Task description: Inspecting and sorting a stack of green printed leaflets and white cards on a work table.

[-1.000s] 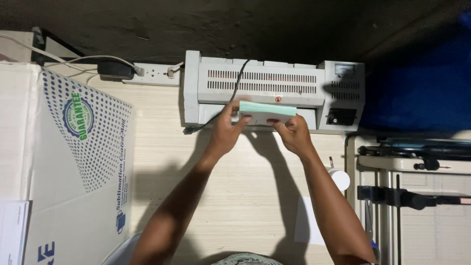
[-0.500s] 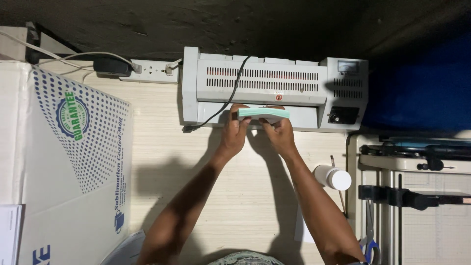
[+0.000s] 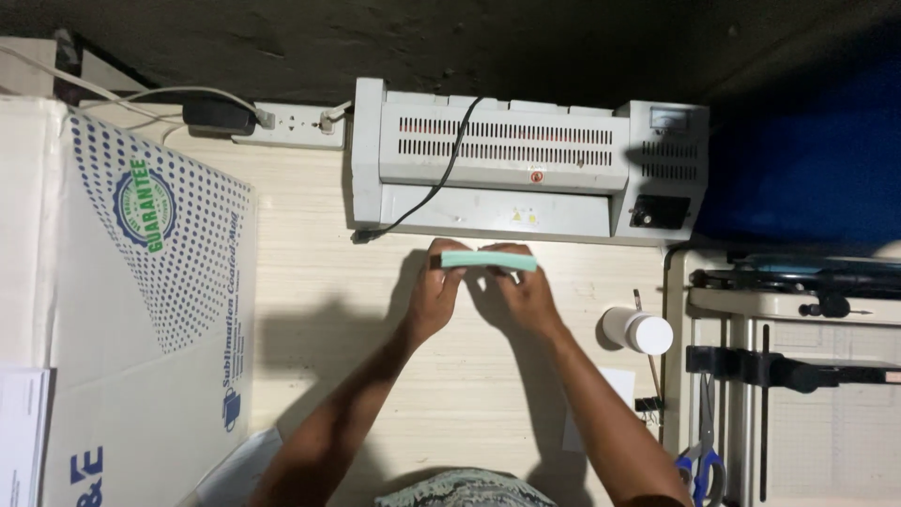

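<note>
**Green card held short of the laminator: where slips could arise**

At the far left, a large printed cardboard box (image 3: 141, 310) is laid over the counter (image 3: 319, 310); it lies well apart from the hands and poses little risk. Behind it, a power strip (image 3: 286, 127) is seen at the far edge, and a black cable (image 3: 441, 178) is draped across the top of the grey laminator (image 3: 526, 164). Were that cable to sag toward the front slot, anything fed in could be snagged or skewed.

The left hand (image 3: 434, 296) is closed on the left end of a small pale green card (image 3: 488, 260), and the right hand (image 3: 526, 293) is pinched on its right end. The card is held level just in front of the laminator, near its front edge but not touching it. If the two grips were set unevenly, the card would likely be tilted and could enter crooked or crease.

To the right, a white bottle (image 3: 638, 330) stands near the right forearm and could be knocked over by an elbow. Further right, a paper trimmer (image 3: 798, 366) and blue-handled scissors (image 3: 702, 465) lie near; a careless reach there could be hazardous.
</note>
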